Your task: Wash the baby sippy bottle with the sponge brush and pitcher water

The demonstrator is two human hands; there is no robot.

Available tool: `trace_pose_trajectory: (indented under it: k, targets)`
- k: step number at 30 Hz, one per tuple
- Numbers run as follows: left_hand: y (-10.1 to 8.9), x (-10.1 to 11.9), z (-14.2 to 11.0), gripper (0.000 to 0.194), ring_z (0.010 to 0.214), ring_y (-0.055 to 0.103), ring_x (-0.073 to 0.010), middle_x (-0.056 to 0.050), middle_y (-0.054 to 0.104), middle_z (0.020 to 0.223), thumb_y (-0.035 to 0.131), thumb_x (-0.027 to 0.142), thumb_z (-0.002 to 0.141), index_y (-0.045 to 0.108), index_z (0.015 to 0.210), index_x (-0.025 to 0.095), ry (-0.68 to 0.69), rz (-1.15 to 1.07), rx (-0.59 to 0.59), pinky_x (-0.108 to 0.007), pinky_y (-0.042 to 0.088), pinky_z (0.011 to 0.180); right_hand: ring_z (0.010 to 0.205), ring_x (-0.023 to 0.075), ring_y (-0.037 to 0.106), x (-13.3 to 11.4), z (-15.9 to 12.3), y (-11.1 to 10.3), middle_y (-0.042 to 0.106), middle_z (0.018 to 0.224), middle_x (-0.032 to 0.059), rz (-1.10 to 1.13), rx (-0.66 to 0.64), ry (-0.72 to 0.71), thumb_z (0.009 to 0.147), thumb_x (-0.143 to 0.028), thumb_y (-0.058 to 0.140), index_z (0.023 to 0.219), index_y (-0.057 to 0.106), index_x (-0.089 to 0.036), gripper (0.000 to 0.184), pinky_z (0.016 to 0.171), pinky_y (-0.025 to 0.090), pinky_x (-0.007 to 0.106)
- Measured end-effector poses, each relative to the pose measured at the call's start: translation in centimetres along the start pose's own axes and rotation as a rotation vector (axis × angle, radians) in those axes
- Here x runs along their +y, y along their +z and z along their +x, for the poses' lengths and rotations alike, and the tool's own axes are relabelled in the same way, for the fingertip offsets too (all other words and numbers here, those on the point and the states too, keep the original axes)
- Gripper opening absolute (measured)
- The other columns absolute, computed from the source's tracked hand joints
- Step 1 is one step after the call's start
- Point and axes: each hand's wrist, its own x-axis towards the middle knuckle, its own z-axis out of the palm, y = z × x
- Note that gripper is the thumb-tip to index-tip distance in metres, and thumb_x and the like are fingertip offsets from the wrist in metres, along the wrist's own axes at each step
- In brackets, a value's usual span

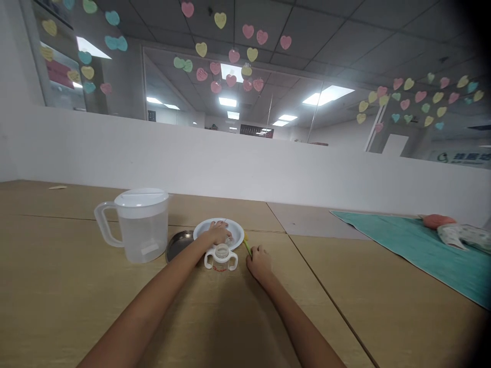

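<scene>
Over the white plate (238, 232) my left hand (218, 233) reaches in with bent fingers closed about a small clear piece (229, 240); most of that piece is hidden. Just in front of the plate stands a clear baby bottle (221, 259), upright and uncapped, with two white side handles and red print. My right hand (261, 263) rests on the table to the bottle's right. Its fingers are closed on the green handle of a slim tool with a yellow end (246, 239), which lies by the plate's right rim; its exact kind is too small to tell.
A translucent lidded pitcher (142, 227) stands at the left, handle pointing left. Beside it sits a round metal dish (177, 246), partly behind my left forearm. A green cloth (406, 240) lies at the right, bearing an orange item (438, 221) and patterned fabric (466, 236). A white wall (238, 163) bounds the back.
</scene>
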Motion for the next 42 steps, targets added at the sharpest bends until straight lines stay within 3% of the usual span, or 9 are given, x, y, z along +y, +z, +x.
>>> trace_pose_trajectory:
  k: [4, 8, 12, 18, 23, 28, 32, 36, 42]
  targets:
    - [0.3, -0.7, 0.2, 0.027, 0.125, 0.033, -0.0327, -0.007, 0.046, 0.133, 0.059, 0.029, 0.072, 0.067, 0.098, 0.031, -0.068, -0.048, -0.028, -0.056, 0.023, 0.1, 0.091, 0.0232, 0.056, 0.0, 0.1, 0.0, 0.057, 0.099, 0.0136, 0.0, -0.004, 0.004, 0.083, -0.026, 0.043, 0.096, 0.059, -0.013, 0.024, 0.073, 0.039, 0.03]
    - [0.6, -0.9, -0.2, 0.021, 0.122, 0.037, -0.0324, -0.009, 0.051, 0.126, 0.063, 0.024, 0.068, 0.069, 0.088, 0.027, -0.083, -0.078, 0.046, -0.056, 0.022, 0.1, 0.091, 0.0237, 0.057, 0.0, 0.1, -0.1, 0.057, 0.099, 0.014, 0.005, -0.001, -0.004, 0.083, -0.026, 0.044, 0.096, 0.06, -0.012, 0.025, 0.074, 0.04, 0.031]
    - [0.4, -0.8, -1.1, 0.015, 0.119, 0.04, -0.0292, -0.008, 0.055, 0.12, 0.058, 0.029, 0.076, 0.068, 0.086, 0.024, -0.073, -0.11, 0.198, -0.053, 0.02, 0.101, 0.088, 0.0226, 0.059, -0.1, 0.0, -0.4, 0.06, 0.096, 0.014, 0.032, -0.027, 0.008, 0.083, -0.022, 0.042, 0.094, 0.06, -0.012, 0.024, 0.071, 0.041, 0.03]
    - [0.1, -0.9, -3.4, 0.022, 0.12, 0.041, -0.0265, -0.007, 0.06, 0.112, 0.046, 0.031, 0.085, 0.062, 0.096, 0.022, -0.119, -0.213, 0.457, -0.049, 0.021, 0.102, 0.082, 0.0228, 0.063, -0.1, 0.1, -1.6, 0.064, 0.089, 0.0167, 0.095, -0.112, 0.15, 0.086, -0.019, 0.038, 0.091, 0.062, -0.01, 0.027, 0.066, 0.042, 0.028]
    - [0.3, -1.8, -5.0, 0.026, 0.092, 0.059, -0.0227, -0.009, 0.066, 0.098, 0.043, 0.032, 0.085, 0.06, 0.096, 0.017, -0.238, -0.439, 0.684, -0.038, 0.039, 0.087, 0.078, 0.02, 0.062, 0.5, 0.3, -1.6, 0.065, 0.089, 0.0168, 0.211, -0.005, 0.234, 0.086, -0.016, 0.035, 0.096, 0.06, -0.008, 0.028, 0.064, 0.04, 0.025]
    - [0.8, -2.0, -6.2, 0.032, 0.084, 0.062, -0.0213, -0.008, 0.068, 0.088, 0.056, 0.043, 0.075, 0.062, 0.09, 0.016, -0.24, -0.972, 0.956, -0.031, 0.044, 0.075, 0.077, 0.0184, 0.061, 0.9, 0.4, -2.1, 0.066, 0.088, 0.0115, 0.405, 0.175, 0.215, 0.086, -0.02, 0.033, 0.102, 0.062, -0.012, 0.034, 0.062, 0.038, 0.023]
    - [1.1, -1.3, -7.1, 0.038, 0.079, 0.062, -0.0189, -0.008, 0.068, 0.087, 0.065, 0.047, 0.066, 0.062, 0.088, 0.015, -0.236, -1.214, 1.05, -0.028, 0.045, 0.072, 0.069, 0.0178, 0.059, -0.3, 0.6, -4.0, 0.068, 0.081, 0.007, 0.681, 0.36, 0.116, 0.088, -0.038, 0.033, 0.098, 0.066, -0.014, 0.041, 0.057, 0.037, 0.022]
    - [1.6, -1.1, -7.8, 0.038, 0.077, 0.062, -0.0179, -0.008, 0.068, 0.083, 0.065, 0.047, 0.066, 0.064, 0.086, 0.014, -0.253, -1.208, 1.051, -0.028, 0.046, 0.073, 0.065, 0.0156, 0.058, -2.7, 1.0, -5.9, 0.067, 0.072, 0.0029, 0.817, 0.407, -0.096, 0.089, -0.048, 0.032, 0.086, 0.069, -0.016, 0.049, 0.057, 0.037, 0.021]
    - [2.8, -1.5, -8.3, 0.037, 0.077, 0.062, -0.0194, -0.009, 0.068, 0.083, 0.065, 0.046, 0.067, 0.066, 0.084, 0.013, -0.237, -1.164, 0.954, -0.03, 0.046, 0.074, 0.068, 0.013, 0.06, -3.7, 1.0, -5.1, 0.068, 0.076, 0.005, 0.564, 0.492, -0.418, 0.088, -0.043, 0.044, 0.091, 0.071, -0.021, 0.035, 0.065, 0.04, 0.019]
